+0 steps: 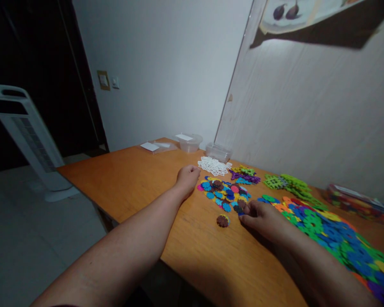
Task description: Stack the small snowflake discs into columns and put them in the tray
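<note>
My left hand [187, 178] rests on the wooden table [141, 179] as a loose fist, just left of a small pile of colourful flower-shaped plastic discs [222, 192]. I cannot make out anything inside its curled fingers. My right hand [260, 215] lies at the near right edge of that pile, its fingertips pinched on a dark disc [238, 209]. A single brown disc [222, 221] sits alone on the table just left of that hand.
White lattice pieces [214, 165], purple and green pieces [245, 175], light green ones [289, 183] and a long mixed spread [336, 234] cover the table's right side. Clear plastic tubs [190, 143] stand at the far edge by the wall. A tower fan [28, 140] stands on the floor, left.
</note>
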Demonstrator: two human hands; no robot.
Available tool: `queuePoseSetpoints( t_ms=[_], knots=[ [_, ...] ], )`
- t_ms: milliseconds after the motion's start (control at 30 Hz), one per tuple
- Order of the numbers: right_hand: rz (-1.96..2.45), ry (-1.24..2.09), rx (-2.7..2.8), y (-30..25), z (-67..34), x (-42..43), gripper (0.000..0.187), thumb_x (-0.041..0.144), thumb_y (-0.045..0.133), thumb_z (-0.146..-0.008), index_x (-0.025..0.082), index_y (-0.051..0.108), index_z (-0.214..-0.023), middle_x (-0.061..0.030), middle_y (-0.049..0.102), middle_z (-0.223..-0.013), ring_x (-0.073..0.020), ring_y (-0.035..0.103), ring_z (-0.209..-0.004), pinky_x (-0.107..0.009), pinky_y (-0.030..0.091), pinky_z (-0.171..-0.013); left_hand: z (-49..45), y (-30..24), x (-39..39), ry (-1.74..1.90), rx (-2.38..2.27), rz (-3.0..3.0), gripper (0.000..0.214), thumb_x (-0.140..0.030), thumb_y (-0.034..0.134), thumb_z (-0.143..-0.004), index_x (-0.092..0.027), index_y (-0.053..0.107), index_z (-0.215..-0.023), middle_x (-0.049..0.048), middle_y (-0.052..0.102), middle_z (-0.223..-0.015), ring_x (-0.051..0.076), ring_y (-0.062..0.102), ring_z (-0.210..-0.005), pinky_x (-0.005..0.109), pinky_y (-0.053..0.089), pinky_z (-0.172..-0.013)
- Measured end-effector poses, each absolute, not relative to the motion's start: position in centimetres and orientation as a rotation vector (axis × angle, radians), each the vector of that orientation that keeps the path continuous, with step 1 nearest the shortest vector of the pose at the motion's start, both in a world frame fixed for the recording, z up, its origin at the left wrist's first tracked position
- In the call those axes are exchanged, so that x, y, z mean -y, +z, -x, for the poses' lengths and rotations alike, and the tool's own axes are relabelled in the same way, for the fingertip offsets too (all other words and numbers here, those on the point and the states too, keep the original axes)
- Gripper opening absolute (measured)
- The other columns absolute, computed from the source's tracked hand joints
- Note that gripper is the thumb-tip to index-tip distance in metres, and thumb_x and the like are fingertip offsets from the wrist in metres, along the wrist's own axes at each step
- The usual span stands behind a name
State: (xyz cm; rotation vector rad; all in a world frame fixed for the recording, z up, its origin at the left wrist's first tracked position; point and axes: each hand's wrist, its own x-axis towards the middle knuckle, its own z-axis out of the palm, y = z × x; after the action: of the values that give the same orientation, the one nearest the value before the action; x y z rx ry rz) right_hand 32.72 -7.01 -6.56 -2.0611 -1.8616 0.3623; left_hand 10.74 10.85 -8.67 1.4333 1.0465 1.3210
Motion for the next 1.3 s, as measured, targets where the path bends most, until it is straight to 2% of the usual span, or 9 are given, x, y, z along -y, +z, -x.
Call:
queuePoseSetpoints(
  t_ms=[167,300,433,667,800,933,1000,1133,1300],
  knots=[
    [2.027,0.438,1.813,-6.3,-32.6,7.4,0.017,0.03,0.061,-0.072,0.022,0.047,-0.068,0.0022,0.056,-0.062,-0.0151,0.049,-0.059,-0.026,0.03,-0.051,-10.8,-8.7,-10.8,1.313,-1.05,-1.447,0.019,-0.033,0.057,-0.072,-0.017,0.058,-0.062,-0.0001,0.057,-0.057,0.012,0.047,-0.054,0.023,0.032,-0.053],
    [1.877,0.539,1.792,-5.7,-31.0,8.0,0.018,0.033,0.062,-0.076,0.022,0.048,-0.07,0.0031,0.052,-0.061,-0.0134,0.045,-0.058,-0.025,0.03,-0.05,-10.8,-8.6,-10.7,1.314,-1.055,-1.433,0.018,-0.033,0.058,-0.072,-0.017,0.058,-0.063,-0.0001,0.057,-0.058,0.012,0.048,-0.055,0.024,0.032,-0.053],
    [1.733,0.577,1.796,-5.4,-28.6,8.3,0.019,0.035,0.064,-0.078,0.021,0.052,-0.074,0.0017,0.055,-0.066,-0.0136,0.046,-0.06,-0.025,0.032,-0.051,-10.8,-8.5,-10.6,1.31,-1.071,-1.447,0.018,-0.033,0.058,-0.072,-0.017,0.059,-0.063,0.0003,0.058,-0.058,0.013,0.049,-0.056,0.024,0.034,-0.054],
    [1.763,0.507,1.897,-5.7,-27.0,8.0,0.014,0.034,0.063,-0.079,0.021,0.056,-0.08,0.0001,0.059,-0.07,-0.0147,0.049,-0.062,-0.026,0.035,-0.054,-10.9,-8.5,-10.6,1.313,-1.07,-1.461,0.018,-0.031,0.057,-0.072,-0.017,0.059,-0.062,0.001,0.06,-0.06,0.013,0.051,-0.057,0.024,0.034,-0.054],
    [1.838,0.501,1.909,-5.1,-26.5,8.6,0.028,0.044,0.067,-0.079,0.023,0.059,-0.096,-0.0011,0.061,-0.077,-0.0173,0.054,-0.067,-0.028,0.038,-0.057,-11.0,-8.5,-10.6,1.312,-1.065,-1.45,0.016,-0.03,0.055,-0.072,-0.017,0.06,-0.063,0.0003,0.058,-0.059,0.013,0.049,-0.056,0.024,0.034,-0.054],
    [1.847,0.467,1.984,-4.6,-25.7,9.0,0.042,0.046,0.071,-0.076,0.026,0.06,-0.111,-0.0046,0.063,-0.1,-0.0192,0.058,-0.078,-0.03,0.043,-0.065,-11.0,-8.7,-10.7,1.324,-1.064,-1.44,0.015,-0.03,0.056,-0.072,-0.017,0.06,-0.064,0.0002,0.058,-0.059,0.013,0.049,-0.057,0.024,0.034,-0.055],
    [1.82,0.423,2.043,-4.5,-25.7,8.9,0.034,0.042,0.07,-0.077,0.026,0.062,-0.106,-0.0044,0.062,-0.101,-0.019,0.058,-0.08,-0.03,0.043,-0.068,-11.0,-8.9,-11.0,1.324,-1.064,-1.446,0.017,-0.031,0.056,-0.072,-0.017,0.06,-0.064,0.0003,0.058,-0.06,0.013,0.049,-0.058,0.024,0.034,-0.055],
    [1.784,0.381,2.076,-4.9,-26.1,8.4,0.016,0.036,0.066,-0.081,0.023,0.062,-0.09,-0.0032,0.06,-0.091,-0.0182,0.057,-0.079,-0.03,0.042,-0.067,-11.1,-9.4,-11.5,1.309,-1.062,-1.476,0.02,-0.035,0.056,-0.073,-0.017,0.06,-0.066,0.0007,0.06,-0.062,0.013,0.051,-0.06,0.024,0.034,-0.055],
    [1.763,0.41,2.027,-5.4,-26.7,8.2,0.018,0.038,0.066,-0.082,0.023,0.064,-0.092,-0.0027,0.06,-0.089,-0.0177,0.056,-0.077,-0.029,0.043,-0.065,-11.1,-9.5,-11.5,1.31,-1.065,-1.474,0.02,-0.035,0.056,-0.073,-0.017,0.06,-0.066,0.0009,0.06,-0.063,0.013,0.051,-0.06,0.024,0.033,-0.055]
  ],
)
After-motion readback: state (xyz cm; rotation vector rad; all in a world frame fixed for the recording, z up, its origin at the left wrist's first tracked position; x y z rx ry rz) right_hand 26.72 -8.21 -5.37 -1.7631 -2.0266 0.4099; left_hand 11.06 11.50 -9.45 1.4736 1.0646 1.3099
